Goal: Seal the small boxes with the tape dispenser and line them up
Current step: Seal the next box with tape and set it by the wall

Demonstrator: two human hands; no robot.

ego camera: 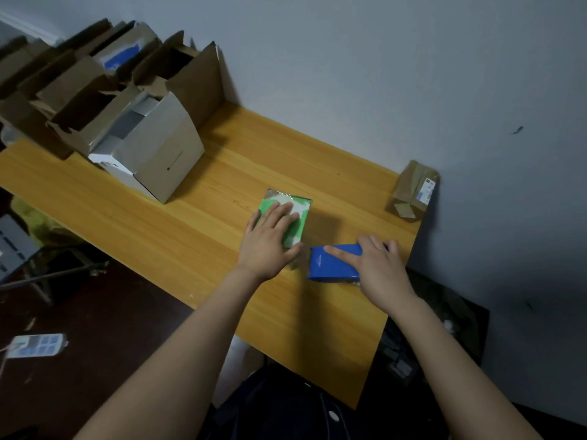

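Place: you work in a makeshift packing corner.
Table: your wooden table (158, 223) meets a bare grey wall (381, 74).
Stock: open cardboard boxes (95, 90) pile at ten o'clock.

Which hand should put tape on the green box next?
Probably the right hand: it holds the blue plastic tape dispenser, while the left hand presses flat on the small green-and-white box, holding it steady.

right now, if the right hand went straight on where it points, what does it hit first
probably the green box under the left hand, just past the tape dispenser; depth is unclear
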